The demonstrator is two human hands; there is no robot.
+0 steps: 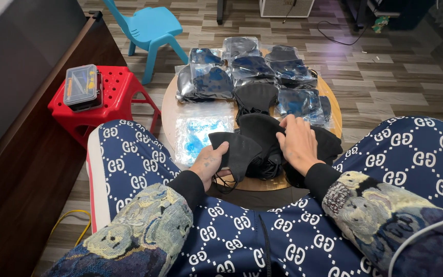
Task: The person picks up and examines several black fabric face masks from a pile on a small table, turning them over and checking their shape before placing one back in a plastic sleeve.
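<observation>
Head view, centre frame: left hand (208, 163) has its grip pinched on a folded black fabric face mask (236, 149); right hand (297, 142) lies flat, grip loose, on the loose black mask pile (267, 138) at the low round wooden desk (169, 110) near edge. Risk: dangling ear loops snag, pile slides off. Clear shiny mask packets (208, 77) upper centre; blue-tinted packet (198, 134) left.

Round wooden surface (170, 110) bearing bagged masks (252, 66), loose black masks (262, 138), and one flat clear bag (198, 133).

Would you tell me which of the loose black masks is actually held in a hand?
The black mask at the pile's left edge, pinched by the left hand; the right hand only rests on the pile.
</observation>
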